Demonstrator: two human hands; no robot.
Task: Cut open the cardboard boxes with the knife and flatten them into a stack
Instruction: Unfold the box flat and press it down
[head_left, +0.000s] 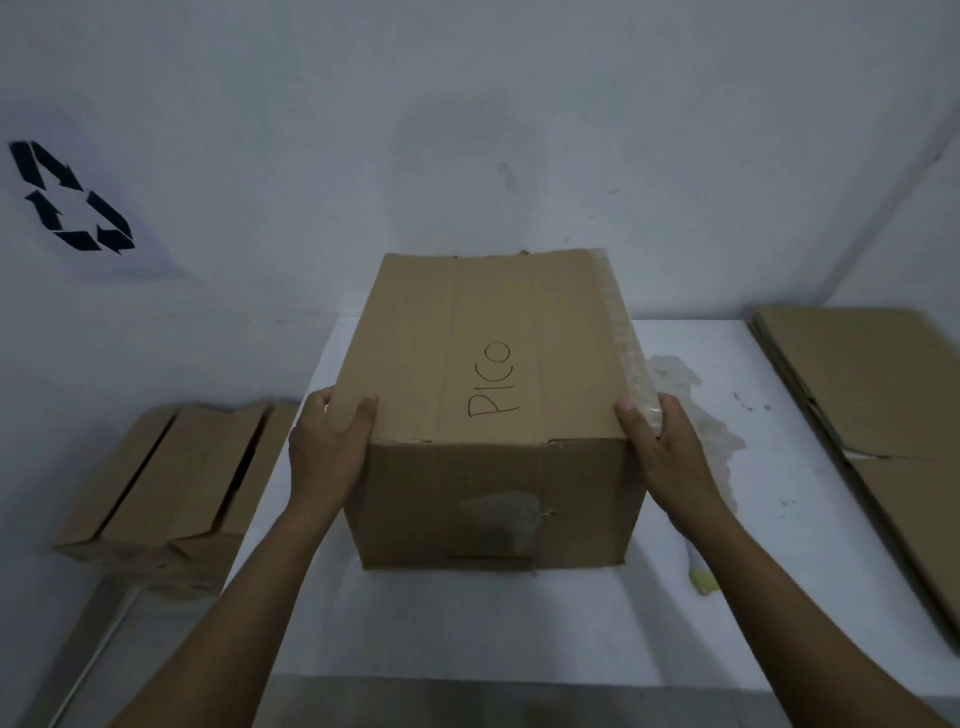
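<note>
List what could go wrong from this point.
1. The left hand and right hand hold the PICO box only by its near top corners; the grip could slip.
2. A yellowish object, too blurred to identify, lies on the table by the right forearm and could be knocked.

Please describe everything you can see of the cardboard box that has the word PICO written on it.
The cardboard box is brown, closed and upright over the middle of the white table; I cannot tell whether it rests there or is lifted. "PICO" is handwritten in black on its top. Clear tape runs along the top's right edge, and a worn tape patch sits on the near face. The left hand and the right hand grip its near top corners, thumbs on top.
</note>
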